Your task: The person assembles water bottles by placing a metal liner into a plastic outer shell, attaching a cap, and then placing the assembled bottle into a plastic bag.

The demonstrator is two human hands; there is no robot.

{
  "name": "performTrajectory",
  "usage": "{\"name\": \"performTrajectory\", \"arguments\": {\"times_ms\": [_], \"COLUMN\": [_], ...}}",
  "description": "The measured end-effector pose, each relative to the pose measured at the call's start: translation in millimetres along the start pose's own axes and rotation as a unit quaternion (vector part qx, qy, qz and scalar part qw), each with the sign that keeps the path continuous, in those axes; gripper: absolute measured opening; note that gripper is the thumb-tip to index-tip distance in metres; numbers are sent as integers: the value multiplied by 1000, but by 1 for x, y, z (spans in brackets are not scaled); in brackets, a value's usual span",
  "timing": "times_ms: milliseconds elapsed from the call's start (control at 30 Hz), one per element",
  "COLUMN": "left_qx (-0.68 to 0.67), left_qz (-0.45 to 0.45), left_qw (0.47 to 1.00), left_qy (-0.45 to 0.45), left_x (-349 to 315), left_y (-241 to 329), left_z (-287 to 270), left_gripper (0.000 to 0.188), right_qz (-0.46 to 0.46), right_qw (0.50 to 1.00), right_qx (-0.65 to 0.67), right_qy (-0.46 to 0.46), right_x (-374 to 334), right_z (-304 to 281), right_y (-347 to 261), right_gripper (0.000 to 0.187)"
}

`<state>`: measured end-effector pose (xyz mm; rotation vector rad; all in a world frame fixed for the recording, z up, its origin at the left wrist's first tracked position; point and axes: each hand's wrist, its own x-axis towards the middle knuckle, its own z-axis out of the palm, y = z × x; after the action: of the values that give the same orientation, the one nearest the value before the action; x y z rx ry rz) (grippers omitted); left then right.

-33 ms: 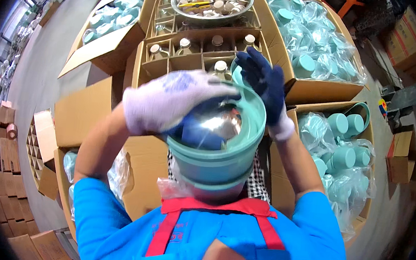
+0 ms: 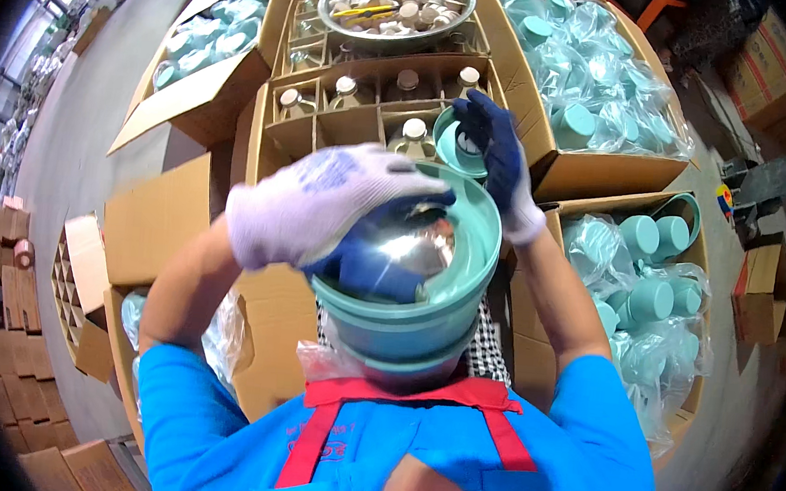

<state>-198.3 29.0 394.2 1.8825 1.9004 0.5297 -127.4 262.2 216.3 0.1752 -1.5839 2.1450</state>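
In front of my chest stands a large round teal vessel [image 2: 395,325] with a wide rim. My left hand [image 2: 335,208], in a pale lilac glove with a navy palm, reaches over its mouth. Its fingers curl around a shiny silver domed piece [image 2: 411,252] inside; the underside of that piece is hidden. My right hand [image 2: 499,157], gloved in navy, is raised beyond the vessel's right rim, its fingers stretched out. Close beside its palm is a smaller teal cup-like part [image 2: 458,148]; whether they touch, I cannot tell.
Ahead lies a divided carton [image 2: 328,132] of white-capped bottles. Behind it a metal basin [image 2: 395,35] holds many caps and a yellow tool. Cartons of bagged teal parts stand at far right [image 2: 594,85], near right [image 2: 641,295] and far left [image 2: 215,34]. Flattened cardboard [image 2: 273,329] lies beside me.
My right hand has shifted slightly, showing more of the small teal part. My left hand has moved a little to the left over the vessel.
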Motion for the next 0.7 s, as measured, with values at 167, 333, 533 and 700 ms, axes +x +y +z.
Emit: {"name": "performTrajectory", "arguments": {"times_ms": [167, 333, 533, 700], "left_qx": [-138, -56, 408, 264], "left_qz": [-13, 6, 233, -1], "left_qw": [989, 961, 856, 831], "left_qy": [42, 270, 217, 489], "left_x": [1, 27, 43, -21], "left_y": [-13, -64, -4, -2], "left_z": [-4, -12, -33, -63], "left_gripper": [58, 53, 50, 48], "right_qz": [150, -16, -181, -93], "right_qw": [651, 877, 960, 960], "right_qx": [-715, -476, 9, 144], "right_qy": [-208, -70, -212, -223], "right_x": [44, 64, 80, 73], "right_z": [-74, -89, 16, 42], "right_y": [116, 73, -118, -164], "right_gripper": [50, 36, 57, 47]}}
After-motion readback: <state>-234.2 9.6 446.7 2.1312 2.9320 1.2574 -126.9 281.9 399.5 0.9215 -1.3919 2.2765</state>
